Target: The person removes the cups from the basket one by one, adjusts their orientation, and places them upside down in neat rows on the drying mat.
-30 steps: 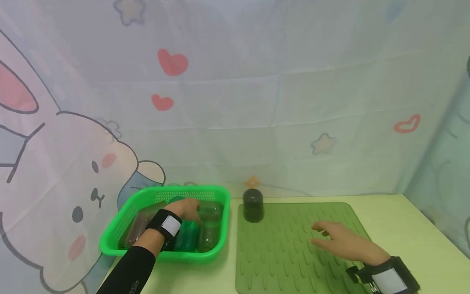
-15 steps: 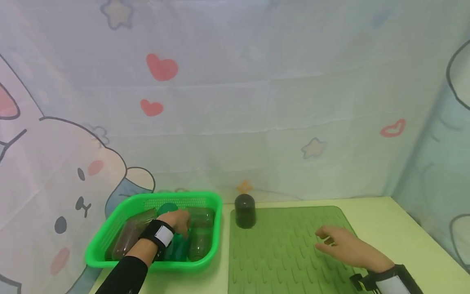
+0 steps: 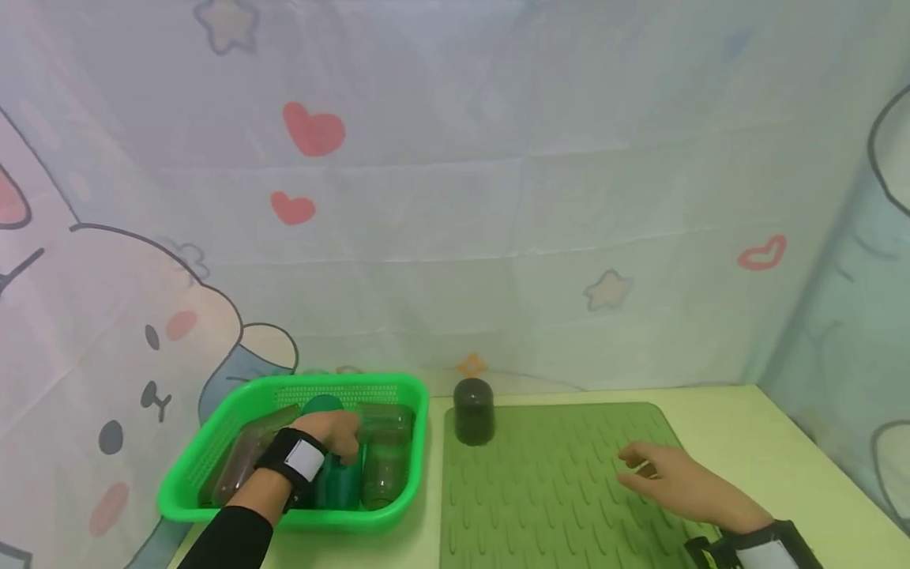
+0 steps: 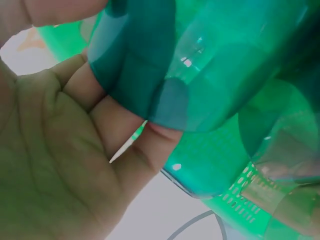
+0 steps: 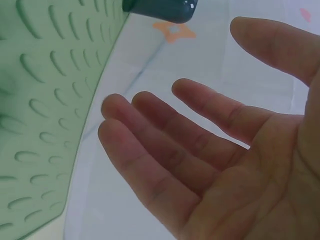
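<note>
Inside the green plastic basket (image 3: 359,519), my left hand (image 3: 330,431) grips a translucent teal cup (image 4: 215,65). In the left wrist view, the fingers pass behind the cup's rim and show through its wall, while the thumb lies at the upper left. A second teal, rounded piece (image 3: 322,404) shows behind the hand. My right hand (image 3: 675,484) hovers over the green mat (image 3: 554,498), its fingers loosely bent and holding nothing. A dark translucent cup (image 3: 474,411) stands upside down at the mat's far left corner.
Grey clear cups (image 3: 386,470) lie along the basket's right side. A pinkish clear cup (image 3: 242,468) leans at its left. The mat has raised ridges and lies on a pale yellow table (image 3: 732,435). A printed cloth (image 3: 441,221) hangs behind the table.
My left hand has shifted slightly left and lower in the basket, its fingers now drawn in around the teal cup. The head view has turned a little right. My right hand stays nearly where it was.
</note>
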A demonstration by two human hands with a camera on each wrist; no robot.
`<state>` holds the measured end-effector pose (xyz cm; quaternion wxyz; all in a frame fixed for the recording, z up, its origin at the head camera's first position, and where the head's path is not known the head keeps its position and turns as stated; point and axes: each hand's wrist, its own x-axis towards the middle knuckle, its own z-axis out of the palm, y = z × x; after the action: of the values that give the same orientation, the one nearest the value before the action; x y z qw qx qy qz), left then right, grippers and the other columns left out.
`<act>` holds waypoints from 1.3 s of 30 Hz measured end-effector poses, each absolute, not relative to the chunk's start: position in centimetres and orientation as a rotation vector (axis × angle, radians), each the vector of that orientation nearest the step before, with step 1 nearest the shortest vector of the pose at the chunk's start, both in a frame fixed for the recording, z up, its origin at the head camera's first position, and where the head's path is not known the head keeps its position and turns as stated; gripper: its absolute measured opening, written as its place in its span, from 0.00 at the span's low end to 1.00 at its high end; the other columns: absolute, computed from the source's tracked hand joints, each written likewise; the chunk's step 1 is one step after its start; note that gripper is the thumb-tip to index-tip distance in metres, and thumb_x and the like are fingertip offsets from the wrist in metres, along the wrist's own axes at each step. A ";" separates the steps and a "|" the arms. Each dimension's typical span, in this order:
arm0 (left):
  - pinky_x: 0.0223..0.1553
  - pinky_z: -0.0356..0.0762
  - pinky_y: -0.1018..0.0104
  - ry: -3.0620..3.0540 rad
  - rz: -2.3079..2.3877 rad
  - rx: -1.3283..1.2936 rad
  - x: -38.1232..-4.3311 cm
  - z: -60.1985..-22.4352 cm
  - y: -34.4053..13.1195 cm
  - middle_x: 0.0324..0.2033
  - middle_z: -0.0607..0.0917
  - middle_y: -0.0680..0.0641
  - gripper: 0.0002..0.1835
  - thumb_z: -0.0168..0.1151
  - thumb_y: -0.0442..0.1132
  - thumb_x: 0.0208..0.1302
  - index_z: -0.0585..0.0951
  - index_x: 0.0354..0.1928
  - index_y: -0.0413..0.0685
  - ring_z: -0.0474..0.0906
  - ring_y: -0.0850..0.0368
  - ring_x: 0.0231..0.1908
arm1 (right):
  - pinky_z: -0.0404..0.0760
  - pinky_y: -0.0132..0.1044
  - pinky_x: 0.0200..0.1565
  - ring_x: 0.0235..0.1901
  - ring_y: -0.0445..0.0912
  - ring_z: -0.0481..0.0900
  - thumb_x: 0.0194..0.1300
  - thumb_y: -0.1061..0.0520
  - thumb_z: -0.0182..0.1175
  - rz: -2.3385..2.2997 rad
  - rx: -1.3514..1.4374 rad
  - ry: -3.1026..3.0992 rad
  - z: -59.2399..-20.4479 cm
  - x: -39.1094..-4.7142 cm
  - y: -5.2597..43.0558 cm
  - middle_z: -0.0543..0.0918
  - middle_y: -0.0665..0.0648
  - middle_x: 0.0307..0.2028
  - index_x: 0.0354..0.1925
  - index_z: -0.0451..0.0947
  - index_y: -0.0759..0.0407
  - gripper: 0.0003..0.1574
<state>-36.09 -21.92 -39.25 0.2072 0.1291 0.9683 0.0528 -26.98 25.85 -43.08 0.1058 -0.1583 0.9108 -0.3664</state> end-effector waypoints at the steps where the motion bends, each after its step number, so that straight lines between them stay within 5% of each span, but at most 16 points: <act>1: 0.23 0.56 0.62 2.706 0.164 0.375 -36.0 -39.2 -22.2 0.31 0.75 0.46 0.10 0.56 0.24 0.49 0.78 0.34 0.41 0.57 0.55 0.22 | 0.80 0.49 0.41 0.46 0.59 0.77 0.66 0.45 0.58 -1.072 -0.470 2.691 -43.1 -27.0 25.9 0.74 0.70 0.52 0.57 0.69 0.70 0.33; 5: 0.24 0.53 0.63 2.757 0.231 0.464 -35.4 -39.0 -22.8 0.25 0.68 0.50 0.09 0.55 0.24 0.47 0.77 0.31 0.41 0.54 0.56 0.22 | 0.78 0.51 0.43 0.48 0.61 0.76 0.65 0.45 0.59 -1.015 -0.467 2.762 -43.1 -26.9 26.0 0.75 0.68 0.52 0.57 0.69 0.71 0.34; 13: 0.26 0.65 0.59 2.869 0.392 0.554 -33.5 -38.2 -23.8 0.40 0.79 0.43 0.17 0.61 0.25 0.50 0.78 0.45 0.36 0.67 0.53 0.28 | 0.77 0.53 0.44 0.48 0.62 0.75 0.62 0.45 0.62 -0.925 -0.455 2.826 -43.2 -26.5 25.8 0.76 0.67 0.51 0.55 0.71 0.70 0.35; 20: 0.27 0.64 0.61 3.035 0.509 0.518 -31.6 -37.5 -24.4 0.26 0.74 0.49 0.11 0.60 0.28 0.55 0.76 0.42 0.41 0.64 0.56 0.23 | 0.77 0.53 0.44 0.47 0.62 0.76 0.62 0.46 0.63 -0.860 -0.518 2.878 -43.0 -26.5 25.8 0.77 0.66 0.49 0.54 0.71 0.70 0.33; 34: 0.19 0.60 0.65 3.145 0.888 0.478 -29.1 -36.2 -22.1 0.47 0.80 0.36 0.18 0.58 0.30 0.59 0.74 0.52 0.37 0.59 0.58 0.12 | 0.78 0.50 0.42 0.45 0.59 0.77 0.61 0.46 0.63 -0.824 -0.585 2.915 -43.2 -26.5 25.4 0.78 0.63 0.47 0.52 0.73 0.68 0.31; 39: 0.29 0.70 0.61 3.083 1.143 0.521 -28.3 -35.9 -20.1 0.50 0.79 0.36 0.18 0.59 0.31 0.60 0.74 0.53 0.38 0.79 0.44 0.39 | 0.78 0.52 0.43 0.46 0.60 0.76 0.61 0.46 0.64 -0.852 -0.559 2.918 -42.7 -26.4 24.9 0.77 0.64 0.49 0.54 0.71 0.69 0.33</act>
<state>-28.28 -20.14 -35.93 -0.0936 0.1557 0.9221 0.3418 -26.45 24.95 -42.73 0.0252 -0.1808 0.9438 -0.2754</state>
